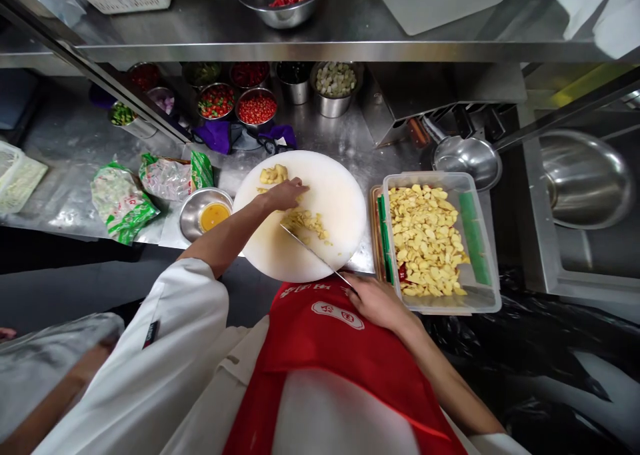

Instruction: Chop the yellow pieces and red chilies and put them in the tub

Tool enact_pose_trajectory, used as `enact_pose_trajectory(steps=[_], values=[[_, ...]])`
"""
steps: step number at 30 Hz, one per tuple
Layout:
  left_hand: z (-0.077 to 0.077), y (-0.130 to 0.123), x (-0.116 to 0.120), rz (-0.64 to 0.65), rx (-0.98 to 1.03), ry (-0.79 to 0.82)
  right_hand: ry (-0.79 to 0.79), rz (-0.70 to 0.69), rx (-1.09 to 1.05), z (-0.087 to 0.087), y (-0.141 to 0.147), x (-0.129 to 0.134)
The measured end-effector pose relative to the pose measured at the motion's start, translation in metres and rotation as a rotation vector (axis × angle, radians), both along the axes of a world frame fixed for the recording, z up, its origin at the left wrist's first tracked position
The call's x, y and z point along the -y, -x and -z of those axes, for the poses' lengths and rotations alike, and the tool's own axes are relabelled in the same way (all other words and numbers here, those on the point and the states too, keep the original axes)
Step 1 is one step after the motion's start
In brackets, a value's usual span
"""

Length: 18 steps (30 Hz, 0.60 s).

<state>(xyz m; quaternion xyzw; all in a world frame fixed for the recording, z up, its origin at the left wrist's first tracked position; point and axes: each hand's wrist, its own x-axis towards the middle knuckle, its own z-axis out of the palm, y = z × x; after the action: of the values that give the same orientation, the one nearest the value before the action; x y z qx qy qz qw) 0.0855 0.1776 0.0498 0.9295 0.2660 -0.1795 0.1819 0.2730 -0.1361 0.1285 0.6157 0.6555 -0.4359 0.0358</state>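
Note:
A round white cutting board (345, 188) lies on the steel counter in front of me. My left hand (287, 195) reaches over its middle, fingers stretched out; what lies beneath the palm is hidden. Just behind that hand sits a knobbly piece of peeled ginger (274, 173). Sliced ginger (310, 223) is spread on the board nearer to me. My right hand (373, 298) is wrapped around the handle of a knife (315, 251) at the board's near edge. The blade slants up to the left, its tip beside the slices.
Right of the board stands a clear plastic tub (493, 288) of sliced ginger. On the left are a steel bowl (187, 218) with orange liquid and green-white plastic bags (123, 201). Several steel containers (334, 106) line the back under a shelf (200, 51). Another person's arm (65, 391) shows at lower left.

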Motion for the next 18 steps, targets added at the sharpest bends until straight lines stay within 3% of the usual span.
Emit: enact_pose_trajectory(steps=[5,12,18], values=[[-0.001,0.006,-0.002,-0.079,-0.009,0.011,-0.013,-0.005,-0.007,0.001,-0.001,-0.001],[0.005,0.016,0.002,-0.287,0.049,0.013,-0.025,-0.021,-0.016,0.002,-0.001,-0.002],[0.002,0.042,-0.005,-0.480,0.055,0.007,-0.015,-0.006,-0.022,0.003,-0.001,-0.001]])
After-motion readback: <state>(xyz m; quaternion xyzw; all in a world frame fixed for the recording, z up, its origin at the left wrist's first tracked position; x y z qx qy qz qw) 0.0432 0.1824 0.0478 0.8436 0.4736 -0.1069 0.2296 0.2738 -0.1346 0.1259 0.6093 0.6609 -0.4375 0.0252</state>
